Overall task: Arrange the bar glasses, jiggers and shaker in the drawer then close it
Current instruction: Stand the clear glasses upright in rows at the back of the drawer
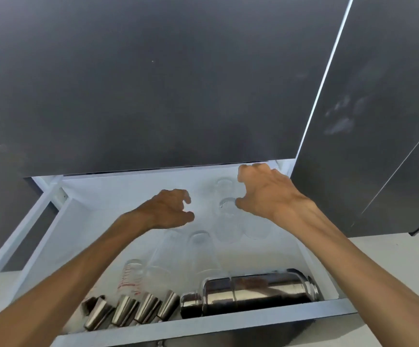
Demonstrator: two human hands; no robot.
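Observation:
The white drawer (228,324) is pulled out below dark cabinet fronts. A steel shaker (251,291) lies on its side along the drawer's front wall. Left of it lie several steel jiggers (133,309) in a row. A clear measuring glass with red marks (130,276) lies behind them. Several clear bar glasses (201,249) rest in the middle and back of the drawer, faint against the white floor. My left hand (168,209) hovers over the middle with fingers curled and apart, holding nothing. My right hand (263,194) hovers at the back right beside a glass (226,204), fingers spread.
A dark cabinet front (153,83) rises right behind the drawer. A taller dark panel (378,121) stands at the right with a bright gap along its edge. White drawer rails (40,211) run along the left side. Pale floor (391,259) shows at the right.

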